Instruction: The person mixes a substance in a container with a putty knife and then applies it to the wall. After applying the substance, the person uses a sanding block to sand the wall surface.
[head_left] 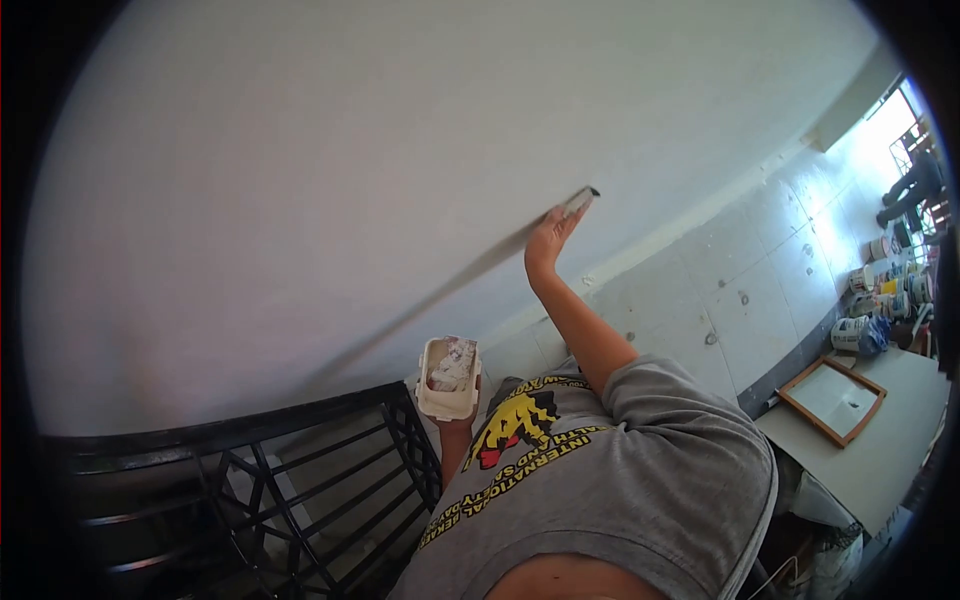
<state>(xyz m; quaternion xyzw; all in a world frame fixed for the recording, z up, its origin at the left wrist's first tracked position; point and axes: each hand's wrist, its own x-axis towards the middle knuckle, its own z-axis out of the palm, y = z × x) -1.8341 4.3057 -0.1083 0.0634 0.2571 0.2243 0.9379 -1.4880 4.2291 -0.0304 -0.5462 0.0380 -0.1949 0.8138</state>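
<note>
Against the pale wall (400, 150), my right hand (552, 238) grips a flat scraper (578, 200), its blade close to or on the wall surface. My left hand (474, 400) holds a white plastic tub (436, 403) from below and the side, its fingers mostly hidden behind the tub. Inside the tub lies whitish paste (454, 366), smeared on one side.
A black metal railing (310, 422) stands at the lower left. On the right are a wooden frame (833, 400) on a board (885, 450), several paint buckets (852, 335), and a spotted tiled floor (740, 290). A person (912, 185) stands at the far right.
</note>
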